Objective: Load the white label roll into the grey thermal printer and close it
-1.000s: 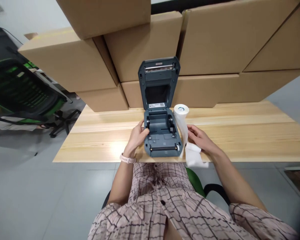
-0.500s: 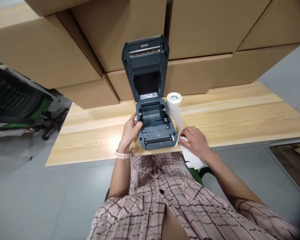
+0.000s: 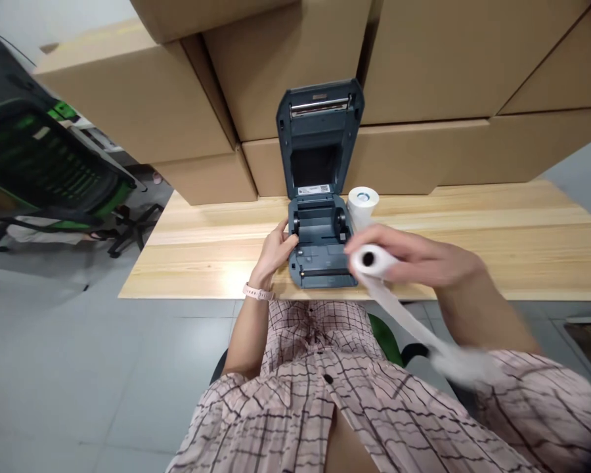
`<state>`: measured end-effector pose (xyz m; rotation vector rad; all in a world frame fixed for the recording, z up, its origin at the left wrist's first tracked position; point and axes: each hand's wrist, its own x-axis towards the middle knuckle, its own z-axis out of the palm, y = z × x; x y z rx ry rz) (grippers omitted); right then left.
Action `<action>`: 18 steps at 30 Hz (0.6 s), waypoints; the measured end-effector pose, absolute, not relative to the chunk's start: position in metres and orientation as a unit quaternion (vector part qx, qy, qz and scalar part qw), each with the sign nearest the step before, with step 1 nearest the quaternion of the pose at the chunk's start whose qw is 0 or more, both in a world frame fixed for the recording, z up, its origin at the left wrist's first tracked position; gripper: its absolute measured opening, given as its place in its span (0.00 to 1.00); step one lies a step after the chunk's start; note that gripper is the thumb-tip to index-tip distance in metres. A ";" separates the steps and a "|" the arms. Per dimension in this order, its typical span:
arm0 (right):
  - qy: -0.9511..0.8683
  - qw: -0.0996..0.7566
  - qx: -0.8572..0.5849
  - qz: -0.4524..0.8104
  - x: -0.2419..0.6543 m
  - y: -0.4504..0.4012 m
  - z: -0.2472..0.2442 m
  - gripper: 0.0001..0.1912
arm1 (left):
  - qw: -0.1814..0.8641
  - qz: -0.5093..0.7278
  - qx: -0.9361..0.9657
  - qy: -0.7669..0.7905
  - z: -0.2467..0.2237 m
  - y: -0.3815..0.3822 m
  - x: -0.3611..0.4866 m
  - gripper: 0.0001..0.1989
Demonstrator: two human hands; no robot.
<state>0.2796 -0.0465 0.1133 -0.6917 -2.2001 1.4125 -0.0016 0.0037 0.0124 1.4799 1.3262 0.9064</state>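
Note:
A dark grey label printer lies on the wooden table with its lid raised. My left hand grips the printer's left side, thumb over the edge. Held up over the printer's front right corner is a small white paper roll, and my right hand has its fingers closed round it. A loose paper strip trails from this roll toward my right sleeve, its end blurred. Another white roll stands on the table beside the printer, partly behind my right hand.
Stacked cardboard boxes line the table's back edge. To the left, beyond the table, are a black and green office chair and the grey floor. Green seat fabric shows below the table's front edge.
My right hand has risen from the loose paper by the table's front edge and now holds up a small roll. My left hand stays on the printer. The view has shifted left.

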 end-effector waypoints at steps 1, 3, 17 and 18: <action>-0.821 0.192 -0.252 0.474 0.264 -0.031 0.113 0.31 | 0.466 0.371 0.597 0.538 0.011 0.004 -0.001 0.36; -0.866 0.166 -0.285 0.376 0.237 -0.004 0.102 0.24 | 0.475 0.377 0.587 0.536 0.009 0.004 -0.001 0.36; -0.890 0.173 -0.391 0.156 0.217 -0.008 0.037 0.29 | 0.384 0.361 0.613 0.589 0.016 -0.001 0.001 0.33; -0.892 0.170 -0.392 0.146 0.216 -0.010 0.036 0.29 | 0.372 0.358 0.616 0.594 0.015 -0.001 0.001 0.34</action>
